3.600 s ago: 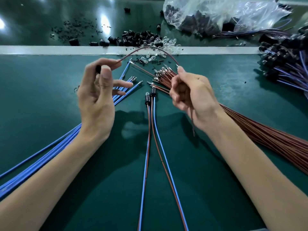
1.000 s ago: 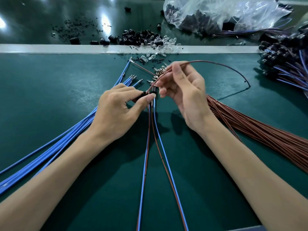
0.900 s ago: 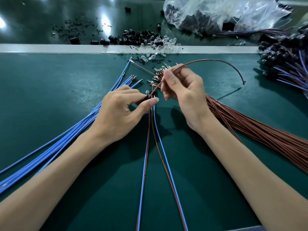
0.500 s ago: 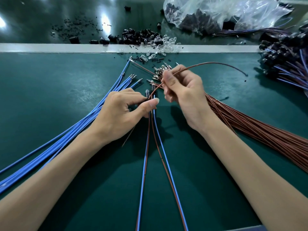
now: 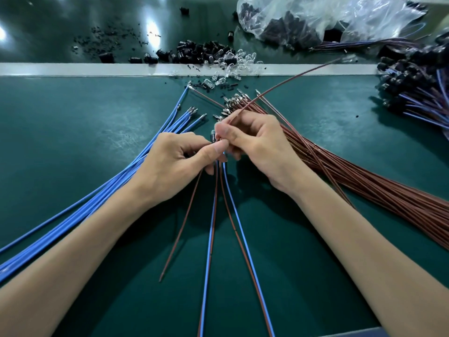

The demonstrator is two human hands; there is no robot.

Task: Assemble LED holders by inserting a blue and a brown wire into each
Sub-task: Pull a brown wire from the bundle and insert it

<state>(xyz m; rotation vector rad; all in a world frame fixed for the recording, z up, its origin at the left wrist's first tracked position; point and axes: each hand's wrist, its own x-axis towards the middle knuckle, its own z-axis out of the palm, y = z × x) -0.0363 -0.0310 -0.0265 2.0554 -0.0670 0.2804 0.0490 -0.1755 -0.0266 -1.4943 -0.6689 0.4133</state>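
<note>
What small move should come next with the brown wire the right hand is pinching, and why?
Probably press the thin brown wire into the left hand's grip. The right hand pinches it right at the left thumb and forefinger, which hide the holder, so seating cannot be confirmed.

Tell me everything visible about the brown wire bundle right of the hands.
The brown wire bundle is many thin strands in reddish-brown, plastic-looking insulation, lying flat on the green mat. It runs from the lower right edge toward the centre, where its ends carry silvery terminals. The right hand and wrist cover part of it; contact cannot be told. A single wire in that hand rises across it.
</note>
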